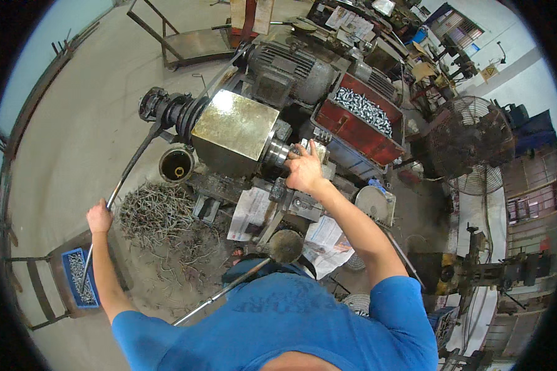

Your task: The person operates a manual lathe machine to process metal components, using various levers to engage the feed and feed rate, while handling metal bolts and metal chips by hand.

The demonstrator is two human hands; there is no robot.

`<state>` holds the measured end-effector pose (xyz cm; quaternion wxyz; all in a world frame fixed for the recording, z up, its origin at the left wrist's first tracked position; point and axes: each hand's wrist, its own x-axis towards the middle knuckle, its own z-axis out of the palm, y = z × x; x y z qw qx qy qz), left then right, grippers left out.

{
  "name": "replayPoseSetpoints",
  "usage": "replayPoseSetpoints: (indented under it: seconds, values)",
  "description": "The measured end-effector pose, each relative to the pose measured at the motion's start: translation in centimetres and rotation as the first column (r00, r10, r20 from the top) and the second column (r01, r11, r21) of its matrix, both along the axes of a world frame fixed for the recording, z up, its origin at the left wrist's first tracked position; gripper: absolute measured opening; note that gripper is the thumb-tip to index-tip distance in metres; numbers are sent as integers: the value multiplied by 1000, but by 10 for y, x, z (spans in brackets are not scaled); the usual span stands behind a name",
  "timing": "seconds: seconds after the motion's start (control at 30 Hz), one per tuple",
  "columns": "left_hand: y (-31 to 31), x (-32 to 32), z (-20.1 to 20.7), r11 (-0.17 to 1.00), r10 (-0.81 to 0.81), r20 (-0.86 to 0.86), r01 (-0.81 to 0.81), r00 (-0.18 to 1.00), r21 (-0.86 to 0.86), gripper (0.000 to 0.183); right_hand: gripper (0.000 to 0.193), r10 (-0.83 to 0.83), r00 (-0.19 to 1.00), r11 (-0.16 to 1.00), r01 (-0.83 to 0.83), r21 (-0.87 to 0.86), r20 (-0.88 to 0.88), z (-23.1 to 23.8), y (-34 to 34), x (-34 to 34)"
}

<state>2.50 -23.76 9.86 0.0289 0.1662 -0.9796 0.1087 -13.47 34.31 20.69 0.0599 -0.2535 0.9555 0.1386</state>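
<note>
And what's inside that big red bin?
The red bin has a heap of small, shiny metal pieces inside. You can see the top ones, but they cover whatever lies underneath, so I can't tell what's there.

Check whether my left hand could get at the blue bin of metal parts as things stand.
Probably not straight away: your left hand is closed around the long bar, whose lower end crosses over the blue bin in this view. Letting go might free it.
</note>
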Motion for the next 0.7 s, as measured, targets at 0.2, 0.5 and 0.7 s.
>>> replayPoseSetpoints:
  seconds: [0.2,0.5,0.7]
  values:
    - [60,-5,11,901,-38,-579,279,814,333,29,45,14,978,831,-128,-542,-209,25,39,42]
    - [253,-47,-170,793,-68,282,-119,957,597,36,41,-414,908,758,307,-575,-61,29,181,160]
    - [236,-88,-157,868,-495,436,455,751,201,19,40,-563,825,723,520,-455,50,20,250,225]
